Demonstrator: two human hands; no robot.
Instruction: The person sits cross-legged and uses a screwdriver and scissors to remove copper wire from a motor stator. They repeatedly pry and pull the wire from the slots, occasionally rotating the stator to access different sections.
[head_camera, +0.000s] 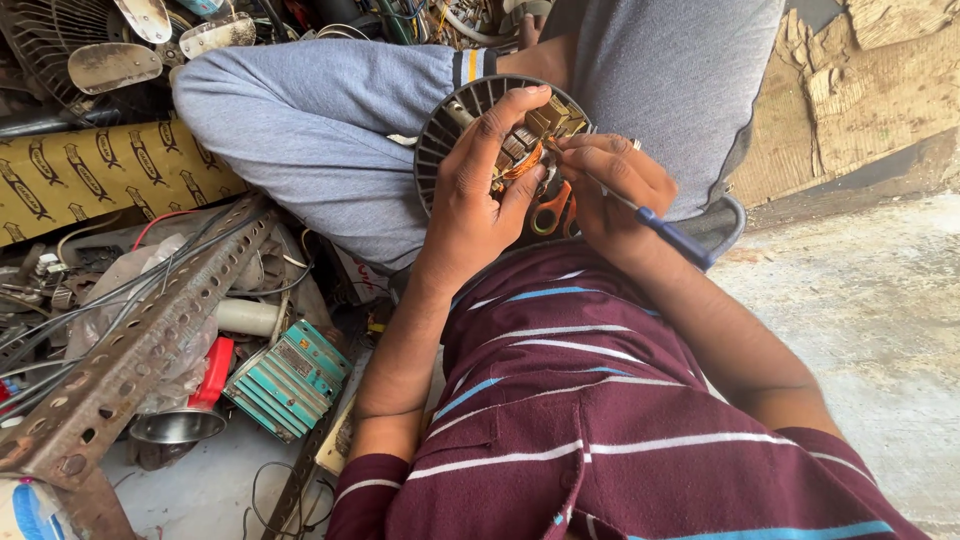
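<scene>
Left hand (478, 200) gripping fan motor stator (470, 110) over lap; right hand (610, 185) closed on blue-handled screwdriver (670, 235), tip at copper windings (520, 160). Better to pry gently, without scratching wire.

Left of the long perforated rusty steel angle bar (140, 340), tangled wires; right of it, a teal finned block (288, 380) and red-handled steel cup (185, 420).
</scene>
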